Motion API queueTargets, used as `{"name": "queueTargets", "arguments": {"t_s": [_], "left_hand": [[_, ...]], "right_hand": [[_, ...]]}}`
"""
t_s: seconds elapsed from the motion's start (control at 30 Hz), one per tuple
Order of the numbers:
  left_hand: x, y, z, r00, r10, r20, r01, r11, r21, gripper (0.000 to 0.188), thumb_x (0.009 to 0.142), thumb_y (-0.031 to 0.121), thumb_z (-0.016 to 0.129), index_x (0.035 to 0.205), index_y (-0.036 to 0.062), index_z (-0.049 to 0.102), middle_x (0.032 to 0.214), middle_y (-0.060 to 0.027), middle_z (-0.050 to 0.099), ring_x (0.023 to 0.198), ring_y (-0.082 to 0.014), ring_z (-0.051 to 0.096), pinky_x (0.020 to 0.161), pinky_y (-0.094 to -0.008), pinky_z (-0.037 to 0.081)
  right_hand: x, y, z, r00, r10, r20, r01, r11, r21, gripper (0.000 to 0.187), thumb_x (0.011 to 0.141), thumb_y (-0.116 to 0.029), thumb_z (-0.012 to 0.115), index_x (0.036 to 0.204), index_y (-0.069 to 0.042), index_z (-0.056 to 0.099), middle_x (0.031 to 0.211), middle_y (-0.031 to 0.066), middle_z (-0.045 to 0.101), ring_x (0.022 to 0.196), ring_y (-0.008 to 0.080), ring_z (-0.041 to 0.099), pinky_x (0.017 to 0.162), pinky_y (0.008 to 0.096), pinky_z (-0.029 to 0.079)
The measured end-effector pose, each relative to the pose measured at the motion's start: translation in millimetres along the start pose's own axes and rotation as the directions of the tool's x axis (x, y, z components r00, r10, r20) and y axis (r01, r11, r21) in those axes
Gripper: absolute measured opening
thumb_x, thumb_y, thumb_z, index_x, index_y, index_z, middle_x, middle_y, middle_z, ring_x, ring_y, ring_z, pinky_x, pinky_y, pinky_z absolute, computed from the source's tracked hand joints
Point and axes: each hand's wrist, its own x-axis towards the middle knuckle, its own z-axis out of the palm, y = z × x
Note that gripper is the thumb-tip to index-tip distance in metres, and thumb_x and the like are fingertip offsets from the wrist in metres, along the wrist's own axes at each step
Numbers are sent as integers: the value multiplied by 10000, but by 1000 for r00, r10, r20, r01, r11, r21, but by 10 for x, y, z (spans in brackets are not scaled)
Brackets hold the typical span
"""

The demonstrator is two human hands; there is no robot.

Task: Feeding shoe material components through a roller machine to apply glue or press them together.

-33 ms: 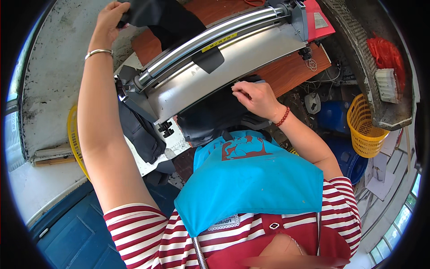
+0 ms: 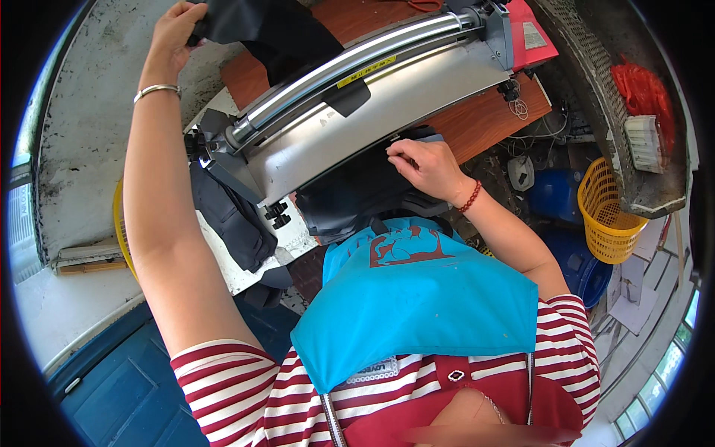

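Observation:
At the far left, beyond the machine, my left hand is closed on the edge of a black sheet of material, stretching it away from the rollers. The sheet lies behind a machine with long metal rollers and a sloping metal plate. A small dark piece rests over the top of this plate. My right hand is at the machine's front edge with its fingers pinched together. It is above a pile of black material; whatever sits between the fingertips is too small to make out.
More black pieces lie on a white surface left of the machine. The machine stands on a red-brown wooden tabletop. To the right are a yellow basket, blue containers, loose cables and a red plastic bag.
My left hand has shifted slightly left, and the edge of the black sheet has gone with it. The right hand has hardly moved.

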Motion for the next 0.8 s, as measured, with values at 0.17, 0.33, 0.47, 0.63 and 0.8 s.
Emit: {"name": "queueTargets", "arguments": {"t_s": [0.17,0.33,0.47,0.63,0.8], "left_hand": [[-68,219,-679,977,193,-94,-185,979,84,352,942,133,664,1287,153,596,972,-3,663,785,-93,616,631,-268,515],[-338,485,-1168,938,312,-153,-246,906,345,620,927,83,654,1506,153,446,1165,-69,670,921,-120,662,746,-290,552],[-665,573,-1452,891,426,-156,-279,786,552,634,904,57,650,1500,162,459,1217,-64,664,933,-126,660,797,-286,551],[-1471,281,-1439,751,660,2,-410,464,785,656,876,24,644,1492,175,476,1282,-58,657,948,-132,658,860,-281,550],[-2762,-695,-1126,815,574,85,-322,325,889,785,787,-55,663,1491,232,467,1186,-140,703,899,-288,725,790,-389,571]], "right_hand": [[-179,7,132,994,68,90,-68,998,-1,99,896,-140,695,962,-80,653,803,76,714,689,261,692,600,354,537],[-257,-30,247,982,57,180,-62,998,20,99,899,-137,690,973,-84,650,803,76,714,687,262,692,601,353,537],[-278,-60,337,975,68,212,-79,996,44,101,894,-133,695,969,-84,649,809,83,716,677,263,691,595,351,534],[-313,-31,412,973,64,223,-75,996,40,100,879,-85,718,958,-55,666,785,74,701,617,200,671,565,295,512],[-394,27,465,967,70,244,-92,993,79,95,875,-95,717,945,-65,660,795,72,708,633,220,679,566,314,518]]}}
